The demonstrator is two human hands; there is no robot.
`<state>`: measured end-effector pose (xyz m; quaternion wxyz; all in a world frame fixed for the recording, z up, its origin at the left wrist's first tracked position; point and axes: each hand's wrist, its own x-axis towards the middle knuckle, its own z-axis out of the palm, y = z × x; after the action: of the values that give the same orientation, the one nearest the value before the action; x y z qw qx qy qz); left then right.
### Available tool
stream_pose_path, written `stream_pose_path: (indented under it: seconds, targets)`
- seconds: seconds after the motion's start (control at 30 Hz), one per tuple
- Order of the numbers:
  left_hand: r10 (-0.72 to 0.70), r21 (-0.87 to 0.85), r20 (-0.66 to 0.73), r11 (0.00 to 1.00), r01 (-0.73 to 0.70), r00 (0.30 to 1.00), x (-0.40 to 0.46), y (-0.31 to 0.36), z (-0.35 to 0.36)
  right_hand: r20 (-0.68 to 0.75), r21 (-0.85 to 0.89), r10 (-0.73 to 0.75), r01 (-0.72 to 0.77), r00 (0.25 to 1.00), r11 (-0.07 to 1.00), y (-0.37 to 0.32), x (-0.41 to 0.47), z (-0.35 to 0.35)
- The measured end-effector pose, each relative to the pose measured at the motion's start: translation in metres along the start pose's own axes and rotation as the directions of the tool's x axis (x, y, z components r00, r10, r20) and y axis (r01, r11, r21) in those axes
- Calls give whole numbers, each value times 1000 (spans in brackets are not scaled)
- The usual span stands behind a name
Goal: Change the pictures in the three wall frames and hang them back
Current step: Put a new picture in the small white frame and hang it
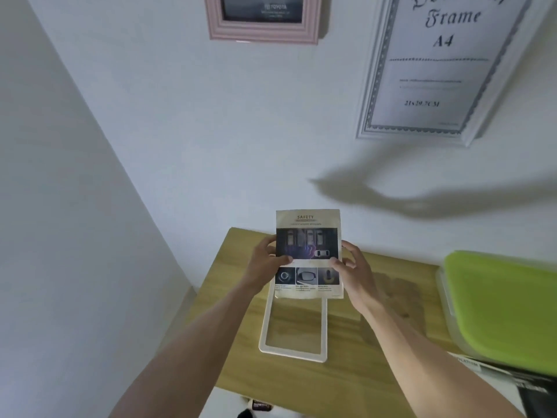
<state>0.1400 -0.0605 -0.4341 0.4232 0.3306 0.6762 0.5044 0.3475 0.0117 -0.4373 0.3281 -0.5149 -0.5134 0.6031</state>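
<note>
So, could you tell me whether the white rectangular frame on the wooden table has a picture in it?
Empty: the wooden table shows through the white frame; both hands hold the printed sheet above it.

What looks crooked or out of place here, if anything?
The white document frame on the wall seems to hang tilted, though the wide lens may exaggerate it; the pink frame looks straighter. A cream frame lies on the wooden table with no picture in it, while both hands hold a "Safety" sheet above it.
</note>
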Motion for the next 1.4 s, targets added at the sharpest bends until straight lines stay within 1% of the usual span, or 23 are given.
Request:
stream_pose_path:
  seconds: [0.07, 0.13, 0.27, 0.4, 0.5, 0.6, 0.67, 0.77, 0.8, 0.83, 0.97, 1.03, 1.23, 1.4]
  targets:
    - [-15, 18, -8, 1000, 15, 1000, -7, -7, 9, -15, -20, 23, -24, 1000, 1000, 10, -4, -9]
    - [-29, 80, -13, 996, 30, 999, -12, -15, 12, -24, -69, 33, -35, 999, 997, 24, -5, -14]
    - [-63, 260, -13, 963, 65, 998, -14, -32, 6, 14, -248, 79, -73, 997, 966, 52, -4, -11]
    - [-85, 471, 38, 880, 57, 996, -13, -53, -1, 20, -434, 151, -127, 988, 892, 73, -8, 1]
    - [-113, 550, 79, 834, 51, 990, -11, -67, -4, 13, -548, 177, -141, 984, 825, 89, -8, 10]
    - [-146, 620, 109, 783, 48, 983, -7, -83, -4, -18, -617, 193, -163, 981, 770, 102, -9, 16]
    - [-156, 692, 139, 721, 16, 978, -5, -91, -3, -34, -659, 201, -173, 979, 732, 108, -8, 19]
    - [-157, 843, 195, 531, -84, 968, -8, -98, -4, -57, -767, 192, -166, 980, 619, 113, -13, 21]
    - [-160, 858, 208, 504, -101, 965, -7, -102, -5, -60, -791, 189, -162, 980, 590, 114, -14, 22]
    - [-162, 861, 213, 498, -107, 964, -7, -106, -5, -57, -806, 184, -154, 981, 571, 115, -15, 22]
    - [-183, 866, 242, 484, -127, 953, -3, -118, -11, 0, -836, 179, -99, 984, 541, 122, -15, 24]
    - [-192, 863, 258, 487, -137, 947, 0, -121, -13, 14, -833, 178, -87, 984, 547, 125, -14, 26]
    - [-207, 845, 294, 514, -152, 933, 8, -122, -13, -5, -827, 177, -104, 984, 553, 126, -9, 26]
    - [-205, 861, 309, 475, -182, 929, 13, -122, -17, -20, -825, 176, -115, 984, 553, 127, -7, 30]
